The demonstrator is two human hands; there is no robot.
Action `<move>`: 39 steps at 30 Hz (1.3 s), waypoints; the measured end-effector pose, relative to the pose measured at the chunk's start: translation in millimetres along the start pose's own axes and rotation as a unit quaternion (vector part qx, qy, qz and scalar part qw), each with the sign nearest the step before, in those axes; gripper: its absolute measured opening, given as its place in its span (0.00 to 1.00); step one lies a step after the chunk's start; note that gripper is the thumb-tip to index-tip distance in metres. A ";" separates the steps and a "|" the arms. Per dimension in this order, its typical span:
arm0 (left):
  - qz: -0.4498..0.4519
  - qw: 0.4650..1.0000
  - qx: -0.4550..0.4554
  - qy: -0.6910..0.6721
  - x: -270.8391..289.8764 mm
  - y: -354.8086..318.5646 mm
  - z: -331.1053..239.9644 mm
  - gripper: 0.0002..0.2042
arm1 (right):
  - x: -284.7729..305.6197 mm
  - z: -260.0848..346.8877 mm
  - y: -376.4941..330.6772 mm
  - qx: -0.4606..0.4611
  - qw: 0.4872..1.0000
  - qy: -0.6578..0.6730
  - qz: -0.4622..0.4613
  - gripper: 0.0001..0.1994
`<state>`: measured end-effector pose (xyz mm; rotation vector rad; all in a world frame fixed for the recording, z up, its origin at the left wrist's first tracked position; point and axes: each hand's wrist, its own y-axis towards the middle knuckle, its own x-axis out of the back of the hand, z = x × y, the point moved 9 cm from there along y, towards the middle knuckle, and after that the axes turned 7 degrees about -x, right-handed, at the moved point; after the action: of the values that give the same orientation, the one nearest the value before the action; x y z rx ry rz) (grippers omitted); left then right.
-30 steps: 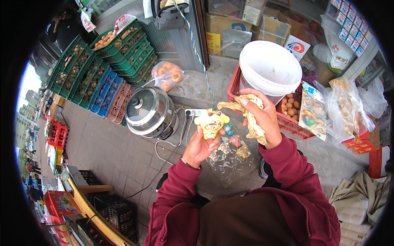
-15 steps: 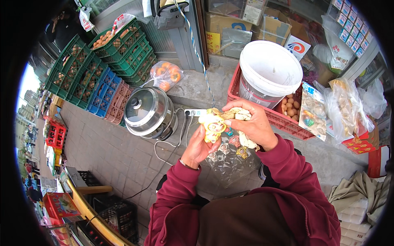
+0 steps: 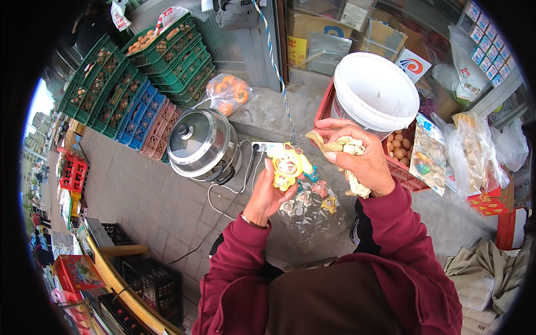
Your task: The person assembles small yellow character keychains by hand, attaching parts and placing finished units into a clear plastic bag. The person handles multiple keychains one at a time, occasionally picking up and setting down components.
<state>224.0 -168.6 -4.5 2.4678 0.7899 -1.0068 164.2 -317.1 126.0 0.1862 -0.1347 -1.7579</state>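
Note:
My left hand [image 3: 263,200] is closed round a yellow cartoon-shaped toy [image 3: 289,166] with a round middle, held upright in front of me. Off to its right, my right hand [image 3: 369,163] grips a crumpled cream cloth [image 3: 350,146]; one end sticks out past the fingertips and another hangs below the palm. The toy and the cloth are apart. Beneath both hands lies a clear plastic bag [image 3: 318,230], with several small figure-shaped pieces [image 3: 319,188] in blue, pink, white and yellow at its upper part. I cannot tell whether those lie in or on it.
A lidded steel pot [image 3: 202,146] stands at the left beside a white power strip [image 3: 267,147] and loose cables. Farther back are stacked egg crates [image 3: 137,111] and a bag of orange fruit [image 3: 230,92]. A white bucket [image 3: 377,92] sits in a red crate [image 3: 410,180] with eggs.
My right hand has drawn the cloth away from the toy, to the right. The toy stays in my left hand and its front is now uncovered. The view has shifted slightly.

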 end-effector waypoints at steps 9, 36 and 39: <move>-0.070 0.997 0.032 -0.019 4.6 1.9 5.0 0.29 | 0.5 -22.3 -3.5 -0.062 0.996 0.048 -0.044 0.10; -0.187 0.979 -0.077 -0.019 34.4 3.8 23.0 0.25 | -106.4 -27.4 -40.8 0.270 0.883 -0.380 -0.053 0.11; -0.183 0.980 -0.081 0.006 27.8 -0.2 13.7 0.22 | -102.2 -22.6 -39.8 0.283 0.885 -0.365 -0.059 0.11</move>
<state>233.2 -165.4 -33.9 2.2375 1.3113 -1.0004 149.6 -208.8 101.4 -0.0627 -1.2137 -1.7908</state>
